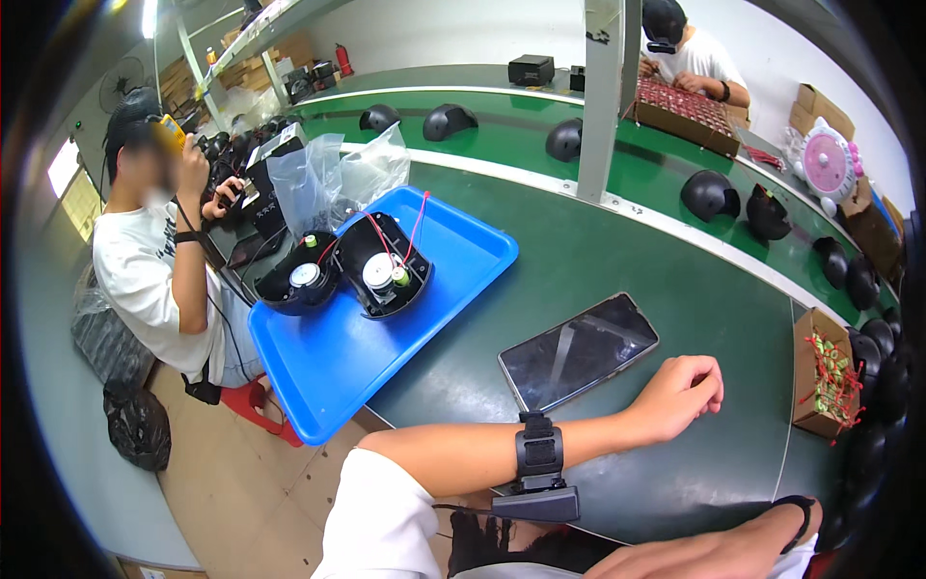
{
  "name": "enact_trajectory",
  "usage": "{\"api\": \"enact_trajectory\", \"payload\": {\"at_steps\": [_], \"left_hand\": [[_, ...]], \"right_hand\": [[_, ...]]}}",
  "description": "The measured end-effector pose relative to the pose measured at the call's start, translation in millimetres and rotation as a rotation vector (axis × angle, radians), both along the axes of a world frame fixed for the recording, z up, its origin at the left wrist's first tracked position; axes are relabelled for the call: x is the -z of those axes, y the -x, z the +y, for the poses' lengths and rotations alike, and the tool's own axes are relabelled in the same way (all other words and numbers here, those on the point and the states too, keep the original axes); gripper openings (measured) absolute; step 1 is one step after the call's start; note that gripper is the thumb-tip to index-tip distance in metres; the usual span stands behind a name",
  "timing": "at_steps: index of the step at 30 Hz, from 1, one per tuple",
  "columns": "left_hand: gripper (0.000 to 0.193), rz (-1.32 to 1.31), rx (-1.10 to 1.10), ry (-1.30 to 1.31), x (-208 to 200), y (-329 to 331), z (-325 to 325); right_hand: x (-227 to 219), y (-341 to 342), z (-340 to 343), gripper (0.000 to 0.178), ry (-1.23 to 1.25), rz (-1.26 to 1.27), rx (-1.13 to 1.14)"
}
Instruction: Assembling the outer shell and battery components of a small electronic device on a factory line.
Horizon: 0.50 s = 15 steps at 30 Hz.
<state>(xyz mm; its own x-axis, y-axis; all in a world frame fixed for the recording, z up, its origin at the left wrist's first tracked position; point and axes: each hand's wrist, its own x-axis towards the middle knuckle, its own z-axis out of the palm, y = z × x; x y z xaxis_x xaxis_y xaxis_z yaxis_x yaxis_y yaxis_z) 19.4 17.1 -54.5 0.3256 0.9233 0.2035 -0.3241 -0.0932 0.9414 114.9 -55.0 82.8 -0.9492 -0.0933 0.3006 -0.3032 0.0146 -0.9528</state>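
My left hand [680, 398] is over the green table, its fingers curled in and nothing visible in them. A black device [538, 458] is strapped round that wrist. Beside the hand lies a dark smartphone [581, 349], screen up. At the lower right, my right hand [709, 552] stretches leftward near the table edge, fingers extended and partly cut off by the picture's edge. It holds nothing that I can see. Left of the phone, a blue tray [458, 236] carries two black rounded shells [371, 304] [275, 289] fitted with white round parts, green cylinders and red wires.
A cardboard box [808, 386] of green parts with red wires stands at right. Black shells [711, 196] sit along the green conveyor [511, 116] behind a metal post [603, 106]. One co-worker [145, 241] is at left, another [704, 63] across. Clear plastic bags [309, 174] lie behind the tray.
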Motion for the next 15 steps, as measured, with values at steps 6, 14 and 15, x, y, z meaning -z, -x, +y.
{"api": "enact_trajectory", "payload": {"at_steps": [6, 14, 15], "left_hand": [[0.022, 0.015, -0.023, 0.01, -0.4, 1.3, -1.6], [0.022, 0.014, 0.007, 0.033, -0.9, 4.5, -2.2], [0.022, 0.045, -0.011, 0.028, -3.8, 8.9, -3.8]], "right_hand": [[12.8, 3.8, -16.0, 0.042, -0.002, 0.036, -0.087], [27.8, 5.0, -10.9, 0.046, -0.177, 0.054, -0.062], [35.8, 8.3, -12.1, 0.045, -0.168, 0.147, -0.043]]}}
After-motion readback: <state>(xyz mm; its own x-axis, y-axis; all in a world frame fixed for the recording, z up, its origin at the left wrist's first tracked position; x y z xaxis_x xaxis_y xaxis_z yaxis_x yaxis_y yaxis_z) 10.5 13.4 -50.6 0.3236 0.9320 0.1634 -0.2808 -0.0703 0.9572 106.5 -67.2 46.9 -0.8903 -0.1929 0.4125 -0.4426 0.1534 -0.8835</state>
